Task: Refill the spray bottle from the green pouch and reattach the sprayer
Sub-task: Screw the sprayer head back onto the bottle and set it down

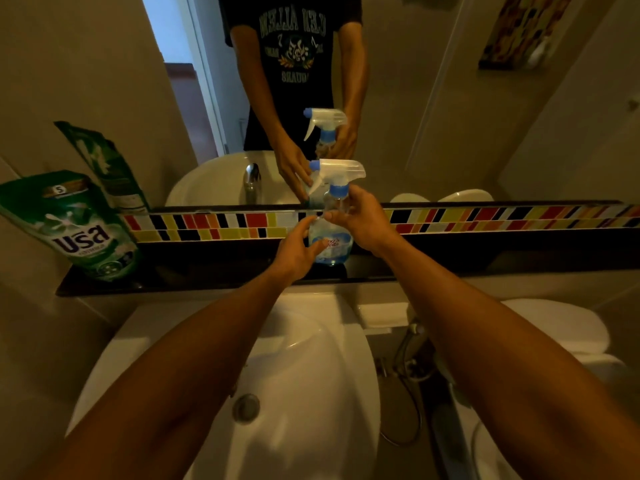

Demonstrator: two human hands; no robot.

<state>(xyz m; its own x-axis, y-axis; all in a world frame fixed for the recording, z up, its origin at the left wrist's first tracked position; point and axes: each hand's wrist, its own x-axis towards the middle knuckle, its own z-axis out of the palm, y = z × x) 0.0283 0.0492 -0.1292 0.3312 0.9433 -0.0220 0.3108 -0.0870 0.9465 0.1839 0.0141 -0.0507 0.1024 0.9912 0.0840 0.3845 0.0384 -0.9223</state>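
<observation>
A clear spray bottle (331,242) with a blue label stands on the dark shelf (194,277) below the mirror. Its white sprayer (337,174) with a blue nozzle and blue collar sits on the neck. My right hand (362,220) wraps the bottle's neck and shoulder just under the collar. My left hand (298,249) touches the bottle's lower left side with its fingers spread. The green pouch (74,225) stands upright at the shelf's far left, leaning against the wall, apart from both hands.
A white sink (301,393) with a metal drain lies below my arms. The mirror (311,81) reflects a person, the bottle and the tap. A coloured tile strip (502,216) runs behind the shelf. A toilet (561,327) and a hose (412,362) are at right.
</observation>
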